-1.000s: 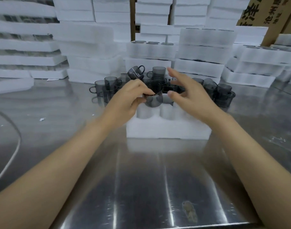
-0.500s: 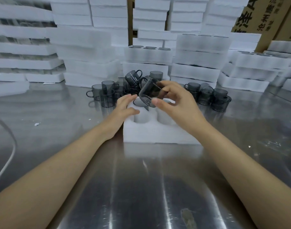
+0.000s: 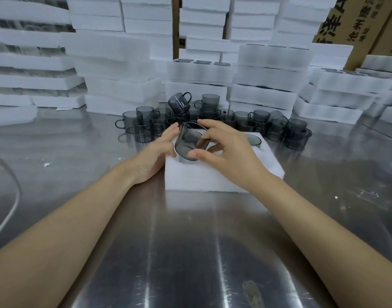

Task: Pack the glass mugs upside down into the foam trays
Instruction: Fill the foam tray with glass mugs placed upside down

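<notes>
A white foam tray (image 3: 215,176) lies on the steel table in front of me. My right hand (image 3: 226,152) grips a smoky grey glass mug (image 3: 189,143), tilted, mouth down and toward me, over the tray's near-left cavity. My left hand (image 3: 156,155) rests against the tray's left edge, its straight fingers touching the mug's side. Another mug (image 3: 252,140) sits in a cavity at the tray's far right. A heap of several loose grey mugs (image 3: 212,116) stands just behind the tray.
Stacks of white foam trays (image 3: 268,70) fill the back of the table from left to right, some holding mugs. Cardboard boxes (image 3: 350,21) stand at the far right. A pale cable (image 3: 10,210) curves along the left. Small foam crumbs (image 3: 47,164) lie on the steel.
The mug passed from my left hand to my right hand, which turned it and lowered it toward the tray's near-left cavity. My left hand dropped to the tray's left edge.
</notes>
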Demonstrator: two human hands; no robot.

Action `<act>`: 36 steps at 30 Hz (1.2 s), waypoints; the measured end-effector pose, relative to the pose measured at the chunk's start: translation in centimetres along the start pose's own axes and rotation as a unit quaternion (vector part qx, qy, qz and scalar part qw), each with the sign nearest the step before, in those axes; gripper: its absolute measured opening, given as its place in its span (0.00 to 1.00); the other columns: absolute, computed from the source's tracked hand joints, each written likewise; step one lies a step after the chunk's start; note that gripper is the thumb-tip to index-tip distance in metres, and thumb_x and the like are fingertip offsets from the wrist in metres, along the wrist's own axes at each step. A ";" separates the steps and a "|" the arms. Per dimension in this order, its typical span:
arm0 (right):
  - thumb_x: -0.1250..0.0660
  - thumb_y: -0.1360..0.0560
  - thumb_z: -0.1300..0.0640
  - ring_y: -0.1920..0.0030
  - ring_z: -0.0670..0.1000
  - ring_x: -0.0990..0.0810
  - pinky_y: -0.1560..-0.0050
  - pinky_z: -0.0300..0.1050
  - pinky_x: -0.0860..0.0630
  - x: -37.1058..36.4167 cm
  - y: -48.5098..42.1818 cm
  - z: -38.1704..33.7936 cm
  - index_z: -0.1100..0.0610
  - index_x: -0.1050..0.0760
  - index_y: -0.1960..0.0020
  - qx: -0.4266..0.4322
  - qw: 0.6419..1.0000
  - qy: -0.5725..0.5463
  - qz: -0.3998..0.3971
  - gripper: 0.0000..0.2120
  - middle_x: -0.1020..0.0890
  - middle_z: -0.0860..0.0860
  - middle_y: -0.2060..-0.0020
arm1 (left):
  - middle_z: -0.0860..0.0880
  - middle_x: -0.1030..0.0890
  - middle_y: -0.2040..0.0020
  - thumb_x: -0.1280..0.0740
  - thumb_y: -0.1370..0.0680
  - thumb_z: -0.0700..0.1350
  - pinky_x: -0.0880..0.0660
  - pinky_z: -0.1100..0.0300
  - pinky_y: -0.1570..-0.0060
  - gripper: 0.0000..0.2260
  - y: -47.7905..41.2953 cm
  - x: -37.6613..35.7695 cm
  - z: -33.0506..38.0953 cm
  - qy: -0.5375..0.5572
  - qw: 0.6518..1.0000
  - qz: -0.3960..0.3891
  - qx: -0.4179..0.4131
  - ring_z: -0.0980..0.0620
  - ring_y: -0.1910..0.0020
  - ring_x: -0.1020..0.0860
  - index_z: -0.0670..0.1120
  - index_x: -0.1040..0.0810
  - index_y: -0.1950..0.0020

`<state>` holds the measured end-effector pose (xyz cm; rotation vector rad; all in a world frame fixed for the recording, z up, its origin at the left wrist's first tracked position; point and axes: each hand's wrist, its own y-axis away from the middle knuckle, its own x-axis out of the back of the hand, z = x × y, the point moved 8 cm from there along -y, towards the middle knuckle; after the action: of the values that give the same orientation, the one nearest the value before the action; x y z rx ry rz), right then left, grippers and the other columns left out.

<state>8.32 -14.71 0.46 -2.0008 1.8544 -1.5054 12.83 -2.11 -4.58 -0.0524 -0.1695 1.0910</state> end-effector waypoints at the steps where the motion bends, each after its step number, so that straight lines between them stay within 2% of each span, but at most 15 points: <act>1: 0.25 0.29 0.52 0.38 0.44 0.26 0.49 0.29 0.27 -0.2 0.0 -0.1 0.58 0.21 0.56 0.013 1.000 0.016 -0.010 0.10 0.26 0.51 0.34 | 0.46 0.41 0.22 0.43 0.41 0.38 0.48 0.45 0.24 0.39 0.0 0.0 0.0 0.000 1.000 -0.006 0.000 0.48 0.23 0.45 0.48 0.32 0.27; 4: 0.28 0.27 0.49 0.34 0.45 0.29 0.38 0.38 0.31 -0.9 0.3 -0.5 0.56 0.21 0.53 0.048 0.996 0.062 -0.043 0.10 0.28 0.49 0.31 | 0.48 0.42 0.22 0.43 0.41 0.38 0.48 0.46 0.24 0.38 0.1 0.0 -0.3 0.010 1.000 -0.015 0.011 0.49 0.23 0.45 0.51 0.30 0.29; 6: 0.31 0.25 0.46 0.31 0.45 0.31 0.34 0.44 0.33 -1.2 0.5 -0.6 0.55 0.22 0.52 0.054 0.993 0.083 -0.066 0.12 0.31 0.47 0.30 | 0.50 0.41 0.22 0.43 0.41 0.38 0.49 0.48 0.24 0.34 0.2 0.1 -0.3 0.026 0.999 -0.012 0.013 0.51 0.23 0.46 0.58 0.25 0.37; 8: 0.33 0.24 0.46 0.31 0.46 0.31 0.35 0.48 0.31 -1.3 0.6 -0.8 0.56 0.23 0.49 0.055 0.991 0.099 -0.077 0.13 0.32 0.47 0.29 | 0.51 0.41 0.22 0.43 0.41 0.38 0.46 0.52 0.25 0.30 0.4 -0.1 -0.2 0.042 0.999 -0.016 0.014 0.53 0.23 0.46 0.62 0.23 0.45; 9: 0.33 0.24 0.47 0.32 0.47 0.30 0.37 0.49 0.30 -1.3 0.6 -1.0 0.56 0.24 0.47 0.058 0.989 0.106 -0.079 0.13 0.31 0.47 0.29 | 0.52 0.42 0.22 0.43 0.41 0.38 0.43 0.54 0.27 0.30 0.4 0.0 -0.3 0.046 0.999 -0.015 0.012 0.54 0.23 0.45 0.62 0.23 0.45; 11: 0.34 0.23 0.48 0.34 0.49 0.28 0.40 0.51 0.29 -1.5 0.7 -1.3 0.56 0.26 0.43 0.061 0.987 0.120 -0.094 0.14 0.31 0.48 0.29 | 0.51 0.43 0.22 0.44 0.41 0.37 0.40 0.58 0.30 0.32 0.4 0.2 -0.4 0.042 0.999 -0.013 0.005 0.53 0.24 0.43 0.59 0.25 0.41; 13: 0.35 0.22 0.49 0.35 0.51 0.27 0.40 0.51 0.30 -1.8 0.7 -1.5 0.56 0.26 0.41 0.058 0.982 0.138 -0.113 0.15 0.32 0.47 0.28 | 0.50 0.42 0.22 0.44 0.40 0.38 0.44 0.53 0.26 0.33 0.2 0.4 -0.6 0.051 0.999 -0.012 0.001 0.51 0.24 0.43 0.54 0.26 0.36; 16: 0.37 0.21 0.49 0.35 0.52 0.28 0.36 0.53 0.33 -1.9 0.7 -1.6 0.56 0.24 0.43 0.064 0.974 0.169 -0.137 0.13 0.32 0.47 0.27 | 0.52 0.41 0.23 0.48 0.30 0.40 0.46 0.49 0.25 0.27 0.0 0.7 -0.7 0.104 0.995 -0.005 0.005 0.53 0.24 0.42 0.49 0.28 0.32; 19: 0.40 0.21 0.45 0.30 0.51 0.35 0.32 0.56 0.37 -2.2 0.8 -1.2 0.53 0.23 0.43 0.053 0.968 0.186 -0.162 0.15 0.33 0.46 0.27 | 0.55 0.43 0.22 0.43 0.27 0.47 0.45 0.49 0.25 0.27 0.0 0.6 -0.6 0.092 0.995 -0.018 0.015 0.54 0.24 0.41 0.49 0.33 0.27; 22: 0.40 0.22 0.42 0.27 0.49 0.37 0.30 0.56 0.39 -2.4 0.8 -0.9 0.51 0.24 0.39 0.043 0.965 0.187 -0.179 0.18 0.35 0.47 0.26 | 0.61 0.46 0.23 0.35 0.31 0.46 0.46 0.52 0.25 0.32 0.2 0.2 -0.4 0.035 0.999 -0.021 0.022 0.59 0.24 0.45 0.52 0.33 0.27; 26: 0.37 0.24 0.40 0.26 0.48 0.38 0.27 0.49 0.42 -2.8 1.1 -0.7 0.48 0.33 0.29 0.047 0.954 0.212 -0.206 0.27 0.37 0.48 0.25 | 0.62 0.47 0.23 0.36 0.33 0.44 0.47 0.53 0.25 0.33 0.3 0.3 -0.2 0.023 0.999 -0.010 0.020 0.59 0.24 0.47 0.54 0.32 0.27; 29: 0.37 0.24 0.40 0.24 0.47 0.44 0.24 0.49 0.50 -3.4 1.5 -0.4 0.48 0.40 0.25 0.060 0.934 0.262 -0.237 0.31 0.41 0.50 0.23 | 0.61 0.46 0.23 0.36 0.34 0.42 0.47 0.53 0.25 0.33 0.3 0.5 -0.2 0.020 1.000 0.000 0.011 0.59 0.24 0.46 0.55 0.32 0.28; 32: 0.38 0.24 0.40 0.23 0.47 0.49 0.23 0.51 0.55 -3.7 1.7 -0.2 0.49 0.43 0.23 0.065 0.917 0.294 -0.260 0.33 0.45 0.50 0.22 | 0.59 0.45 0.22 0.35 0.34 0.41 0.46 0.51 0.25 0.34 0.1 0.6 -0.5 0.039 0.999 -0.009 0.016 0.56 0.24 0.44 0.53 0.33 0.27; 34: 0.38 0.24 0.41 0.23 0.47 0.50 0.23 0.51 0.55 -3.8 1.7 -0.2 0.50 0.43 0.23 0.065 0.916 0.295 -0.263 0.33 0.46 0.51 0.22 | 0.56 0.42 0.22 0.34 0.34 0.40 0.44 0.50 0.25 0.35 -0.1 0.7 -0.8 0.055 0.998 -0.014 0.023 0.53 0.24 0.41 0.52 0.34 0.26; 36: 0.37 0.24 0.41 0.23 0.47 0.49 0.23 0.51 0.55 -3.7 1.7 -0.3 0.50 0.42 0.23 0.062 0.920 0.284 -0.263 0.33 0.46 0.50 0.22 | 0.54 0.36 0.25 0.34 0.33 0.37 0.38 0.53 0.28 0.35 -0.1 0.7 -0.9 0.081 0.996 -0.015 0.024 0.52 0.27 0.36 0.52 0.33 0.26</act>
<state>7.55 -12.17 -2.63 -2.2843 1.3202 -2.4997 13.42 -1.48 -5.39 -0.0945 0.0011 1.0555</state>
